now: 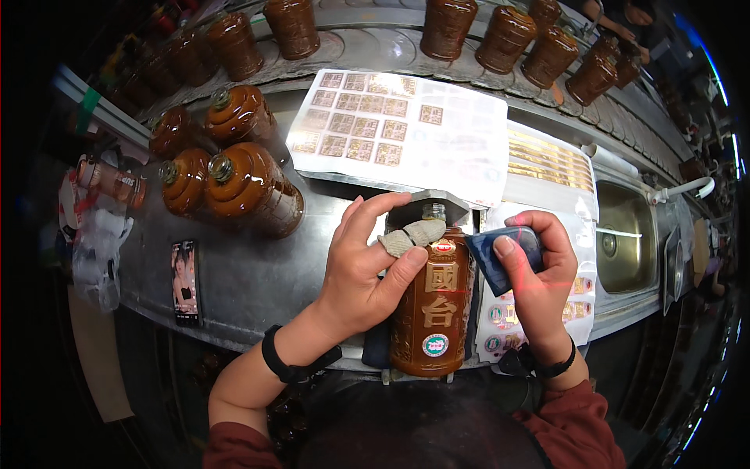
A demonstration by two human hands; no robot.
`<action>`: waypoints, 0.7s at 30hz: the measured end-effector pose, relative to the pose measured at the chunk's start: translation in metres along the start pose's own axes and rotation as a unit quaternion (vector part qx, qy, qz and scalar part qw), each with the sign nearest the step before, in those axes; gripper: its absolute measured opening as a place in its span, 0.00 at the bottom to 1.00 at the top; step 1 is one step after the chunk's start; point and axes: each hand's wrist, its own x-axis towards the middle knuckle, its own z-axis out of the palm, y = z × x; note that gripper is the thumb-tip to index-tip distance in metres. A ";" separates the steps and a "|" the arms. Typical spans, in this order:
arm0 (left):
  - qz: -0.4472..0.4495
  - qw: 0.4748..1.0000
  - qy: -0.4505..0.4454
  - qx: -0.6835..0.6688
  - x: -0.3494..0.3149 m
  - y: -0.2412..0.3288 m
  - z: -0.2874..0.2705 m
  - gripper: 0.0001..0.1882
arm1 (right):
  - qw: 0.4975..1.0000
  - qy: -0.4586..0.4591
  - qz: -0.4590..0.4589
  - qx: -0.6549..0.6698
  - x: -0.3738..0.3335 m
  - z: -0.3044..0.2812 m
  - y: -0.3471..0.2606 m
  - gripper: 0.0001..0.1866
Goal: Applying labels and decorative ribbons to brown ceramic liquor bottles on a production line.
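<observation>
Brown bottle (432, 313) lying on a jig on the steel bench (250, 273), long axis running away from the body, neck and clear cap toward the sheets, base toward the lower edge. Label side up, gold characters and round sticker facing the camera.

Left hand (361, 270) resting on the bottle's upper left shoulder. Fingers (367, 215) spread moderately, not clamped: thumb lying across the label top, taped forefinger (414, 237) bent over the neck area, remaining fingers fanned out leftward and up. Touching, steadying, not wrapped around. Black band on the wrist.

Right hand (539, 281) just right of the bottle, fingers curled shut on a dark blue pad (504, 254). Thumb on top of pad, other fingers wrapped behind it. Pad's left edge pressed against the bottle's right shoulder, just across from the left thumb tip. Black band on this wrist too.

Beyond the left fingertips: white label sheet (406, 133) with gold square stickers. Beyond the right knuckles: second sheet with gold strips (551, 160), then a sink (625, 242). Under the right wrist: round stickers (500, 316). Left of left fingers: cluster of brown bottles (234, 176), standing. Phone (185, 281) near the left forearm. More bottles (508, 35) in a row on the far belt.
</observation>
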 end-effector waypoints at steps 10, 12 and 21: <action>0.049 0.996 -0.052 0.047 -0.024 0.010 -0.009 0.22 | 0.994 -0.005 0.004 -0.109 0.028 -0.001 0.005 0.10; 0.037 0.997 -0.058 0.040 -0.025 0.007 -0.007 0.23 | 0.996 -0.001 0.015 -0.093 0.032 -0.007 0.010 0.09; 0.003 0.998 -0.034 0.044 -0.044 0.004 -0.011 0.27 | 0.903 -0.174 -0.318 -0.230 0.006 -0.004 -0.010 0.17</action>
